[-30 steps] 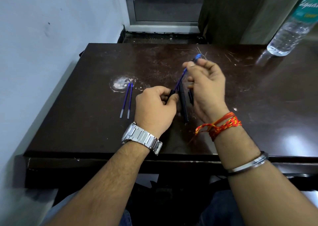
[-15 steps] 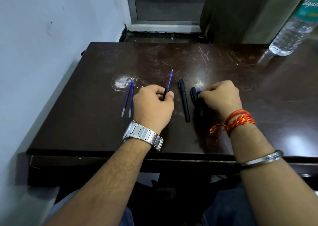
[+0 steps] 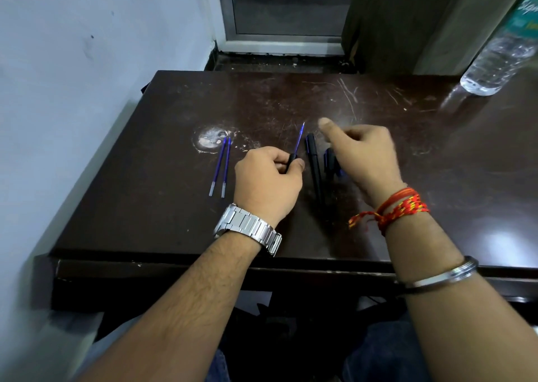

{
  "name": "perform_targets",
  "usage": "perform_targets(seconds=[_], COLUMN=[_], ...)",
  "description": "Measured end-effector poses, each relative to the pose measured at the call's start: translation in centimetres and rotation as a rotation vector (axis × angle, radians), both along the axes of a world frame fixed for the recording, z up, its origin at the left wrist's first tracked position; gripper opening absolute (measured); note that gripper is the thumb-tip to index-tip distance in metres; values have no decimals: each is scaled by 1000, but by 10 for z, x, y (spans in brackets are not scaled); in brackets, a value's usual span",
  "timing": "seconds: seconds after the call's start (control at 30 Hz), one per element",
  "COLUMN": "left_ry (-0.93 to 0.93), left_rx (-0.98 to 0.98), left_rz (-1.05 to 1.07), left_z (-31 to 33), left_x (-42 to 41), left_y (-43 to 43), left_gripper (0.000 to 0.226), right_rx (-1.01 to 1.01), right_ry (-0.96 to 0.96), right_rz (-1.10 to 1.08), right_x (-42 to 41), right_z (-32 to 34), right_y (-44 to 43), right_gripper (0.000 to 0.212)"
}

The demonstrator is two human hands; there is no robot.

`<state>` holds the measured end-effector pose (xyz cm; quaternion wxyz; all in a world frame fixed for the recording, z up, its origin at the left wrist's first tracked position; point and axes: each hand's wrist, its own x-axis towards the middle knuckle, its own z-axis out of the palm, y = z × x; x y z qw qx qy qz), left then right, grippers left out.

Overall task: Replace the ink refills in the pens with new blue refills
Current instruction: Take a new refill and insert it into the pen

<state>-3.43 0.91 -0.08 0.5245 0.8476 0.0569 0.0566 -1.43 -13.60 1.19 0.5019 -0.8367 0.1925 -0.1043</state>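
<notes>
My left hand (image 3: 269, 179) is shut on a black pen barrel (image 3: 292, 160) with a thin blue refill (image 3: 300, 137) sticking out of it, pointing away from me. A whole black pen (image 3: 313, 163) lies on the dark table just right of it. My right hand (image 3: 365, 156) hovers blurred above the table with fingers loosely apart and nothing in them. Under it lie small black and blue pen parts (image 3: 330, 163). Two loose blue refills (image 3: 220, 166) lie side by side left of my left hand.
The dark brown table (image 3: 145, 207) stands against a pale wall on the left. A clear plastic water bottle (image 3: 500, 52) stands at the far right corner. A white scuff mark (image 3: 210, 138) lies beyond the loose refills.
My right hand set the blue-tipped pen part down beside the black pen, let go and lifted, moving left. My left hand lowered the barrel with the refill toward the table.
</notes>
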Motion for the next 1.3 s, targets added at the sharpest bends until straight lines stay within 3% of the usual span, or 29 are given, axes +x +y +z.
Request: perform_targets(seconds=[0.07,0.17,0.23,0.37,0.4,0.47,0.57,0.63,0.93,1.07,1.2,1.3], left_ry=[-28,-31,-6,58,80,103,106,107,117,117,107,95], left_rx=[54,103,122,171,172,170,161,169,151,136,116,114], left_rz=[-7,-34,-63,-104,-99,-80,-61,-57,-59,-50,-31,-14], left_z=[1,2,2,1,1,0,0,-1,-1,1,3,5], left_x=[-1,-3,-4,-3,-2,1,1,0,0,0,0,0], left_y=[-1,-1,-2,0,1,4,4,3,6,9,10,10], left_gripper=[11,10,11,11,11,13,14,16,14,15,14,12], right_rx=[304,420,436,571,550,265,-175,-203,-331,-306,-371,-365], right_ry=[34,18,-68,-457,-522,-490,-169,-81,-21,-39,199,266], right_rz=[203,308,223,-41,-70,-74,25,54,46,-118,-125,-84], right_x=[-2,-4,-2,3,3,2,1,1,2,3,2,2], right_z=[1,-2,0,14,15,12,0,-5,-10,-4,-8,-9], right_y=[13,20,18,5,1,-6,-5,-1,4,-7,-20,-23], right_gripper=[39,19,19,17,15,14,19,20,35,27,32,25])
